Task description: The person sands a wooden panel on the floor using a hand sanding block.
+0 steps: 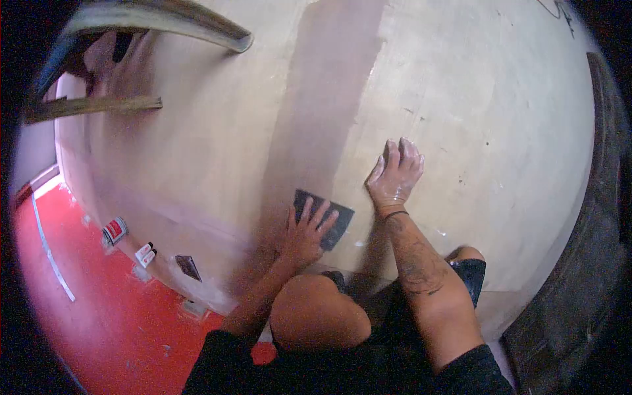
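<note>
Evidently the left hand [308, 236] lies palm down, fingers fanned apart, on a dark grey rectangular pad with a flat, matte face [338, 227]. The pad sits at the lower end of a mauve-tinted strip [322, 99] that runs up a broad, pale cream, smooth surface [474, 171]; it overlaps the strip's right edge. The left forearm slants in from the lower left, beside a bent bare knee [319, 313]. The right hand [397, 174] is planted on the pale surface, right of the strip and apart from the pad, its fingers bent and slightly parted around nothing, with whitish residue on the skin. The right forearm, tattooed and ringed by a thin dark wristband [395, 214], reaches up from the lower right.

The left palm and fingers cover much of the pad, so its underside and its thickness cannot be made out. The left thumb is hard to make out in shadow, and how firmly that hand presses cannot be told. The right palm is hidden. Black lens corners cut off a curved, weathered wooden piece [178, 20] at upper left.
</note>
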Action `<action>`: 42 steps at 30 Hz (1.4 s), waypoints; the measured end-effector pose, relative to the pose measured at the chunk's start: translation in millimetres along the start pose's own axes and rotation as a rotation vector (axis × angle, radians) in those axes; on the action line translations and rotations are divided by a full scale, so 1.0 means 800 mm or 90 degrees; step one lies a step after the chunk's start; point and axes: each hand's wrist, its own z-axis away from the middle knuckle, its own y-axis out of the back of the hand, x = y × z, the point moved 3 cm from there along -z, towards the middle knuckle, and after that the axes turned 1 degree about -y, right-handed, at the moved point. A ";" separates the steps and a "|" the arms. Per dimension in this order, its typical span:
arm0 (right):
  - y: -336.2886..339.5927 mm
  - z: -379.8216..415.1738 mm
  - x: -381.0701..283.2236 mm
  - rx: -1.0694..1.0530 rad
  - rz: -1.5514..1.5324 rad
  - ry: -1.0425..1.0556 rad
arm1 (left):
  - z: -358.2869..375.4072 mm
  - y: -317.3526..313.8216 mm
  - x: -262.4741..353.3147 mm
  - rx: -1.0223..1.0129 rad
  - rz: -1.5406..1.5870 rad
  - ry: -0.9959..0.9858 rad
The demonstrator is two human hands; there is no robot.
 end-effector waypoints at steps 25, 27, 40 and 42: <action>0.061 0.001 -0.060 -0.270 -0.387 0.237 | 0.009 0.087 -0.198 0.600 0.542 0.264; 0.105 -0.035 -0.126 -0.108 -0.218 0.332 | 0.033 0.121 -0.285 0.750 0.374 0.485; -0.035 -0.181 -0.048 -0.354 0.087 0.652 | 0.003 0.121 -0.346 0.805 -0.066 0.620; -0.040 -0.162 -0.048 -0.302 0.072 0.559 | -0.002 0.107 -0.365 0.887 -0.110 0.556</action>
